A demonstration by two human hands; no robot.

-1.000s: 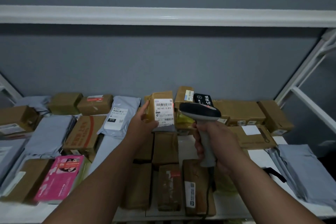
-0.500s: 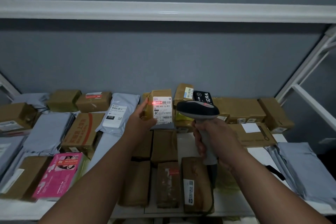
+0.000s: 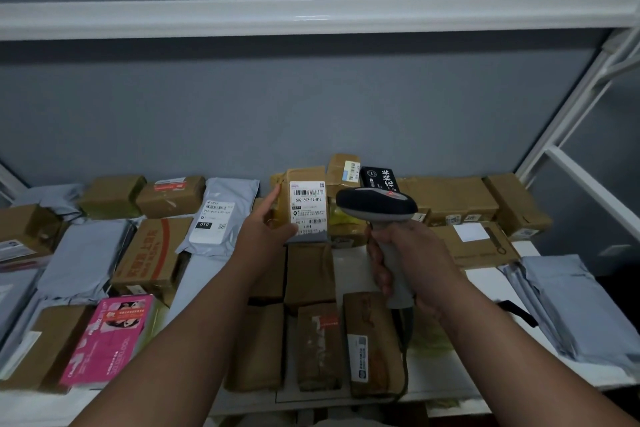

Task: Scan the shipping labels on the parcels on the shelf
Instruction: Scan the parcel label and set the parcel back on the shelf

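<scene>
Holding item: small brown parcel [image 3: 306, 206], upright, gripped at its left edge & lower corner by left hand [image 3: 268, 230], thumb on the front edge, fingers behind (not visible). Position: just fwd of left hand, directly left of scanner head, above the rows of brown boxes near the wrists.

Tool: handheld barcode scanner [image 3: 377, 210], dark head w/ grey handle, right hand [image 3: 403, 255] wrapped round the handle, fingers curled. Cable drops below the fist.

Label: white shipping label [image 3: 308, 206] on parcel front, faces the wearer & slightly right, toward scanner. Long axis vertical; barcode strip runs horiz. across the top, second smaller one near the bottom. No red beam visible on it now.

Technique note (judgement): keep parcel steady & square to scanner window, aim line across the top barcode lengthwise, not tilted; keep thumb off the print. Scanner nose looks to sit beside rather than facing the label, so prob. needs a turn left.

Adjacent: grey poly mailer [image 3: 223, 215] left of left hand; black box [image 3: 379, 178] behind scanner; pink box [image 3: 110, 340] beside left forearm.
</scene>
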